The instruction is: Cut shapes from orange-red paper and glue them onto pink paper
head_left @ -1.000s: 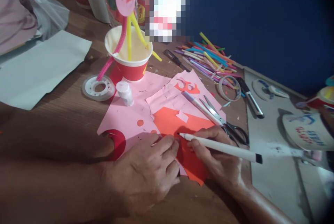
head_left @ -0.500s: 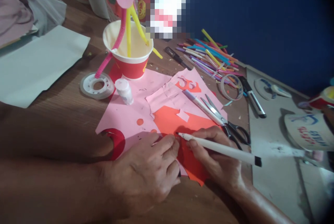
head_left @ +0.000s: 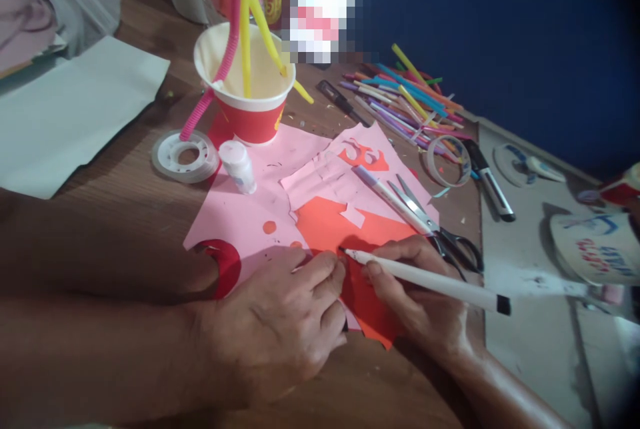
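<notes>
In my right hand (head_left: pixel 425 296) I grip a white marker (head_left: pixel 430 277) with a black end. Its dark tip meets the orange paper (head_left: pixel 325 222) near the fingertips of my other hand. My left hand (head_left: pixel 285 316) is closed, its curled fingers pressed against the left edge of that orange sheet; what lies under the fingertips is hidden. Beneath is pink paper (head_left: pixel 250 216) with cut-outs and small orange dots. Scissors (head_left: pixel 417 209) lie partly open just beyond my right hand, beside a white pen with a lilac cap (head_left: pixel 385 192).
A red paper cup (head_left: pixel 250 119) holds bent straws and a pink paper face. A glue bottle (head_left: pixel 239 166) and tape roll (head_left: pixel 185 156) stand near it. Coloured straws (head_left: pixel 405 102), another tape ring (head_left: pixel 447 161) and a black-capped marker (head_left: pixel 493 182) lie at right. White paper (head_left: pixel 80 116) lies left.
The marker tip has shifted very slightly on the orange paper. The view has tilted a little, so the cup and other objects sit higher. Both hands keep their grips.
</notes>
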Tool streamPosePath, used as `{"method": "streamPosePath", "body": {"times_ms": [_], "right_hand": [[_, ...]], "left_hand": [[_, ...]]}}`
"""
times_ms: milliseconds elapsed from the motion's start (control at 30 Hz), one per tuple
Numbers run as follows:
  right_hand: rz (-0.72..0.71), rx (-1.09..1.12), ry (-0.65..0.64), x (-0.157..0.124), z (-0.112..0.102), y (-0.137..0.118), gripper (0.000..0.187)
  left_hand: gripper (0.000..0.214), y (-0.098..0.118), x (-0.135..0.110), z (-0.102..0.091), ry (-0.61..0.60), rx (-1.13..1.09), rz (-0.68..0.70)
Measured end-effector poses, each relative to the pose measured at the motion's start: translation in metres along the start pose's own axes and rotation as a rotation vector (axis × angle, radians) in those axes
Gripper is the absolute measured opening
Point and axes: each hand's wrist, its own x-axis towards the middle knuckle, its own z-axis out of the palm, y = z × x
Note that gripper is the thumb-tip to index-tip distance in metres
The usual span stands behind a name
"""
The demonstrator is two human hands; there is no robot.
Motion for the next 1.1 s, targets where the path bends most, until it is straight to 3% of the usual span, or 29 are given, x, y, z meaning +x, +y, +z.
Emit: {"method": "streamPosePath", "body": {"times_ms": [667, 1100], "right_hand": [[-0.003, 0.001, 0.052, 0.0001, 0.0039, -0.0004, 0.008], [-0.022, -0.063, -0.033, 0.0054, -0.0042, -0.0076, 0.007]], "left_hand": [[0.018, 0.0006, 0.002, 0.0001, 0.041, 0.045, -0.009], [0.016, -0.0032, -0.0027, 0.0028, 0.112, -0.039, -0.041]]}}
